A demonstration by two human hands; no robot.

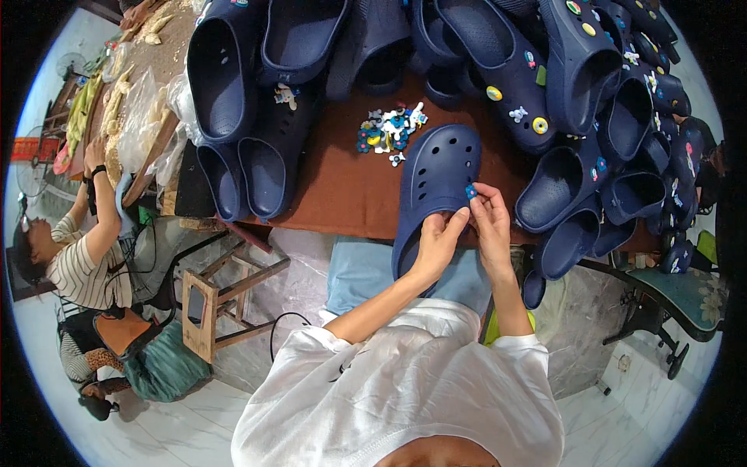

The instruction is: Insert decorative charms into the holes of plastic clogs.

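Left hand (442, 243): in the clog (440, 171) opening, can't tell its grip
Right hand (492, 222): pinching a tiny blue charm (471, 191)
Clog: toe on brown table (342, 191), heel overhanging
Charm: imo, back the hole, press straight

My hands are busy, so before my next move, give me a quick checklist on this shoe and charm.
1. Left hand at the opening of the dark blue shoe: ok.
2. Small blue charm pinched in the right hand: ok, at the fingertips.
3. Charm fully seated in a hole: cannot tell, too small and partly covered.
4. Uncovered holes on the shoe's upper: ok, several show.
5. Pile of charms in view: ok, on the brown cloth beyond the left hand.
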